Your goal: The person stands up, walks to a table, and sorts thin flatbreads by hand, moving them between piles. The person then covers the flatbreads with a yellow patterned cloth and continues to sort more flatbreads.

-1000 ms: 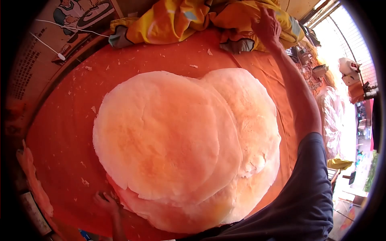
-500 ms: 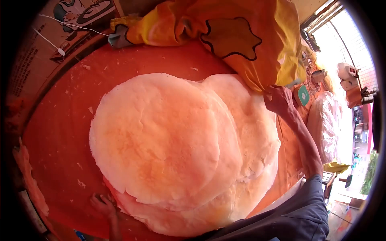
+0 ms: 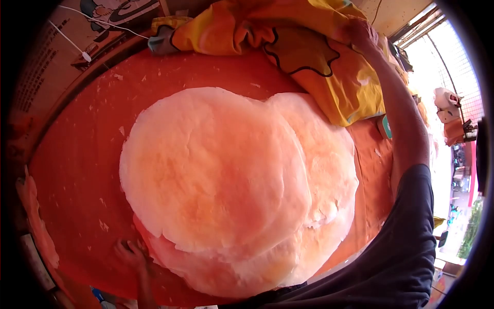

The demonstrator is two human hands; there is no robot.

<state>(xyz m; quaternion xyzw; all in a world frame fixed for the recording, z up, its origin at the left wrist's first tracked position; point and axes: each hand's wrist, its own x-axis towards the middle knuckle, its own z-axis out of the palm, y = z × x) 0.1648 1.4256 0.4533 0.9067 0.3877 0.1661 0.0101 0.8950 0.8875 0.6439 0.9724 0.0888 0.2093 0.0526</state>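
— Where is your left hand lying?
— My left hand (image 3: 131,255) is resting palm down on the orange sheet (image 3: 72,154), at the near left. Its fingers are spreading wide, and the tips are touching the lower left edge of the stack (image 3: 231,180).
— What is the stack?
— Thin pale rounds, lying flat and overlapping, filling the middle of the sheet. The top round is sitting towards the left. Another is showing from under it on the right.
— And the right hand?
— My right hand (image 3: 360,31) is reaching far out, arm straight, past the stack's right side. Its fingers are curling together, gripping a fold of the yellow cloth (image 3: 309,56) at the far edge.
— Where is that cloth lying?
— It is bunching along the far side of the sheet. One flap with a dark star outline is hanging down at the stack's far right rim; I cannot tell whether it is touching.
— Anything else?
— Pale crumbs (image 3: 104,225) are dotting the sheet on the left, and a white cable (image 3: 72,40) is running beyond its far left edge.
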